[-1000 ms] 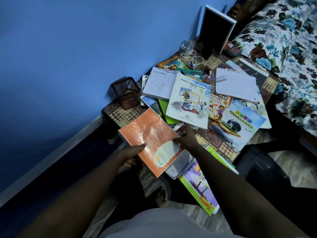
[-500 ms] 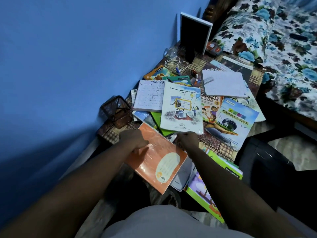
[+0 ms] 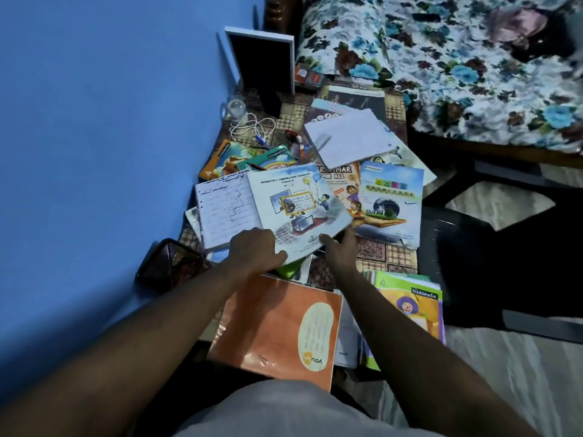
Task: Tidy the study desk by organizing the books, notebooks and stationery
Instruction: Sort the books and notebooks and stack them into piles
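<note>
Orange notebook (image 3: 274, 329) let go; left hand (image 3: 255, 251) and right hand (image 3: 340, 249) now grip white textbook (image 3: 296, 206) near edge

I get a dim view with a cool blue cast. The white illustrated textbook (image 3: 299, 209) in the middle is the brightest patch; a faint sheen lies on the glossy orange notebook (image 3: 268, 326). The person's forearms (image 3: 126, 357) and the lower corners sink into shadow. The flowered blue-and-white bedspread (image 3: 473, 74) smears with blur, and straight edges bow outward.
</note>
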{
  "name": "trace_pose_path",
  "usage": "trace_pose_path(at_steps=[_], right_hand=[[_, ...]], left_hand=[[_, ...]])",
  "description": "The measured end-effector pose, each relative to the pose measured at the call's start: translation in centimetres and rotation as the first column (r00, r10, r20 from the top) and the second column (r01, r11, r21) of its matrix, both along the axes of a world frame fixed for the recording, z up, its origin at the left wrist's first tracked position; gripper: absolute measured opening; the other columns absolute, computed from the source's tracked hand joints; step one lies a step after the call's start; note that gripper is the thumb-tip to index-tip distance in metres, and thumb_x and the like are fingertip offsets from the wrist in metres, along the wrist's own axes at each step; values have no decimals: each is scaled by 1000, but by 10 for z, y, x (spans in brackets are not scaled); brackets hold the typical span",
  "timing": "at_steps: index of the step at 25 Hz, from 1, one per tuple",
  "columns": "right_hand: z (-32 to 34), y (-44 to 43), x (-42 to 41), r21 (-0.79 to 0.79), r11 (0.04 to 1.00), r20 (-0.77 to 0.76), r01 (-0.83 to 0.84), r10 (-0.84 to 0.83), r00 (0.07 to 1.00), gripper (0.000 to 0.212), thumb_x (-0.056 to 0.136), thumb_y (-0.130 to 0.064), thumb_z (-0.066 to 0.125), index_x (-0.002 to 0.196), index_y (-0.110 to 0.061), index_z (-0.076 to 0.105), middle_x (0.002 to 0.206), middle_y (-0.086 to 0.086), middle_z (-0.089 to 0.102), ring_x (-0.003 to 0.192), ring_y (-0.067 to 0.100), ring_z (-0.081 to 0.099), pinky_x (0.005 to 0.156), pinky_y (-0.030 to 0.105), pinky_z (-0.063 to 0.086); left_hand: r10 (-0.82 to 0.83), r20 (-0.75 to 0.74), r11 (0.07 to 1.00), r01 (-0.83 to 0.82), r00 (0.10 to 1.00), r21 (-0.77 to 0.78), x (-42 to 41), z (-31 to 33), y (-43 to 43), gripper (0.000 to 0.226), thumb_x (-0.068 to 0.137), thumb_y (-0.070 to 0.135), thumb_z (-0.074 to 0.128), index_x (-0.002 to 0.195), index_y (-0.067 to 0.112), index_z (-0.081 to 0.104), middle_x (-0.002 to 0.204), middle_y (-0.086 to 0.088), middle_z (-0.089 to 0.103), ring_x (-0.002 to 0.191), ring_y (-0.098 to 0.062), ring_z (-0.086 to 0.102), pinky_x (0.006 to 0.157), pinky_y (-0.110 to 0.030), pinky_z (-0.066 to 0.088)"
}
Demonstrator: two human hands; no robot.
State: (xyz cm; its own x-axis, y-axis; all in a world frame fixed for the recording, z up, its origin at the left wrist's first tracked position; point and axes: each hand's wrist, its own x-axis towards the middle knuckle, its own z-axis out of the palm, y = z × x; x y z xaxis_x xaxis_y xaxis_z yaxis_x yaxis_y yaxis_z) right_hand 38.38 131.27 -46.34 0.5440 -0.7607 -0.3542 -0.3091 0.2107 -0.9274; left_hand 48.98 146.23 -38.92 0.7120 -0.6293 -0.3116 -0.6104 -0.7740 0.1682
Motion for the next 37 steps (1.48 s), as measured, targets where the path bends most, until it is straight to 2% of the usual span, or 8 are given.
trace_pose_path(at_steps=[5, 9, 15, 20, 26, 29, 33, 37], right_hand=[[38, -1, 4, -228, 958, 187, 171, -130, 974, 26, 96, 4, 45, 119, -7, 41, 109, 17, 61, 95, 27, 63, 73, 36, 51], [76, -36, -5, -286, 881, 301, 378, -291, 908, 22, 97, 2, 41, 108, -16, 45, 89, -3, 54, 71, -2, 56, 59, 20, 44], [122, -70, -16, -595, 768, 352, 238, -17, 936, 17, 96, 6, 45, 103, -10, 49, 85, -11, 51, 77, -10, 52, 64, 14, 41], [110, -108, -16, -504, 813, 344, 293, -122, 931, 11, 97, -22, 54, 105, -15, 49, 92, -6, 50, 85, 4, 51, 73, 20, 43], [-21, -156, -40, 142, 831, -336, 539, -471, 815, 61, 74, -23, 73, 124, -3, 45, 126, 18, 54, 100, 31, 59, 67, 34, 46], [-96, -199, -50, 133, 834, -457, 535, -428, 780, 80, 52, -31, 77, 123, -8, 49, 127, 15, 53, 100, 37, 61, 67, 42, 53], [-88, -198, -50, 106, 844, -588, 526, -373, 717, 86, 44, -41, 82, 119, -8, 55, 135, 15, 47, 110, 39, 55, 87, 52, 50], [-89, -199, -60, 112, 879, -626, 462, -299, 720, 91, 30, -48, 90, 107, -8, 62, 131, 13, 41, 99, 42, 58, 82, 59, 52]], left_hand=[[-169, 81, 918, 186, 982, -349, 15, 27, -41, 20, 79, 39, 61, 91, 22, 63, 93, 1, 65, 91, -25, 61, 66, -29, 45], [-152, 320, 822, 299, 935, -484, 18, 42, -73, 61, 70, 43, 63, 125, 19, 51, 127, -9, 46, 118, -30, 43, 89, -47, 47], [-194, 313, 851, 318, 930, -419, 27, 71, -92, 71, 74, 59, 65, 131, 21, 50, 122, -6, 62, 120, -30, 54, 112, -60, 19], [-294, 154, 830, 332, 943, -447, 34, 82, -101, 35, 89, 29, 63, 118, 10, 56, 92, -25, 63, 85, -43, 63, 64, -40, 46], [27, -363, 749, -259, 932, -610, 53, 54, -103, 59, 79, 42, 73, 129, 15, 57, 121, -7, 66, 111, -27, 61, 92, -42, 51], [94, -503, 691, -421, 859, -588, 63, 39, -101, 44, 78, 30, 78, 116, 14, 63, 106, -5, 70, 98, -25, 66, 88, -44, 54], [65, -517, 798, -356, 853, -487, 80, 29, -101, 97, 54, 71, 77, 132, 18, 55, 132, -4, 60, 119, -23, 58, 99, -47, 48], [-231, -335, 899, 69, 913, -432, 84, 56, -114, 79, 77, 64, 66, 140, 19, 49, 144, -2, 50, 129, -23, 49, 104, -41, 42]])
